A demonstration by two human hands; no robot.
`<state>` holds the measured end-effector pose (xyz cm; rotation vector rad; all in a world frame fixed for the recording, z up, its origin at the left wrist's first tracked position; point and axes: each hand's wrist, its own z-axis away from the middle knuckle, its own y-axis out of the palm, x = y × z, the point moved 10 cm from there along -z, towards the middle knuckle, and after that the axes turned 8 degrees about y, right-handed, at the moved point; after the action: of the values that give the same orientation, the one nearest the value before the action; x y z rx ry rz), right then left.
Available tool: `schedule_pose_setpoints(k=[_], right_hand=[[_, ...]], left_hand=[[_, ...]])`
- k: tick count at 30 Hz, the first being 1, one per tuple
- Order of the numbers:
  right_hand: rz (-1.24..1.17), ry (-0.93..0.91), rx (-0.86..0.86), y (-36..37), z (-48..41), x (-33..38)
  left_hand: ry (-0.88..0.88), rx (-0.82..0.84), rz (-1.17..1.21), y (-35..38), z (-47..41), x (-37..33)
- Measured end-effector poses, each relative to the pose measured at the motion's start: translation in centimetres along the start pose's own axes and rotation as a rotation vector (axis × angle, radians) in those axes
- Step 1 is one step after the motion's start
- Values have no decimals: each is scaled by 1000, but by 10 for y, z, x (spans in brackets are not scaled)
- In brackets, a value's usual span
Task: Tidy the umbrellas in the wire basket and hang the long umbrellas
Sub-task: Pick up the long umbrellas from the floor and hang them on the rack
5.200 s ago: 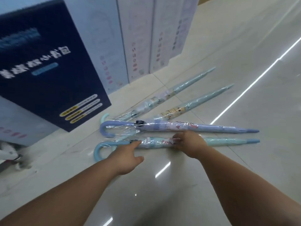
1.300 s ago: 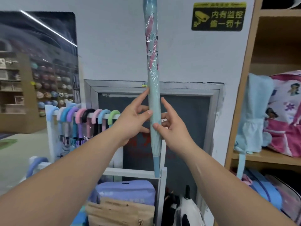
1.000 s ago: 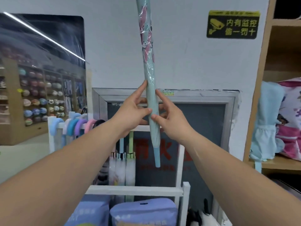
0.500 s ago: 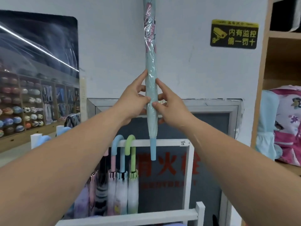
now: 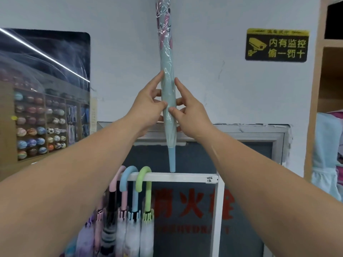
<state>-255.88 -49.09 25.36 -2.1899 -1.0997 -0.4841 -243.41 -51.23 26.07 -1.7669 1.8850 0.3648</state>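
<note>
You hold a long umbrella upright between both hands, tip down, still in its clear plastic wrap. Your left hand pinches it from one side, thumb in front and fingers stretched up along it; your right hand pinches it from the other side the same way. Below your fingers, the blue tip hangs just above the white rail, where three hooked handles hang down and to the left of your fingers.
</note>
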Motion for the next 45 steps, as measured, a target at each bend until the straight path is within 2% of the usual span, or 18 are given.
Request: schedule_pose_setpoints(k=[9,18,24,30,34,40,45], right_hand=[[-6,-24,-2,20,7,-21],[-145,60,149,59,51,-72],[21,77,186,69,69,-92],[61,103,250,74,74,-93],[90,93,281,77,74,-96],[-168,192,232,71,69,-109],[-207,189,216,69,70,-107]], left_hand=[[29,-10,-80,-1,16,23],[-70,72,30,14,64,70],[-117,144,-24,22,80,92],[-71,-8,61,6,64,85],[-73,-37,90,1,57,82],[-171,40,81,5,81,110],[-189,145,60,17,85,119]])
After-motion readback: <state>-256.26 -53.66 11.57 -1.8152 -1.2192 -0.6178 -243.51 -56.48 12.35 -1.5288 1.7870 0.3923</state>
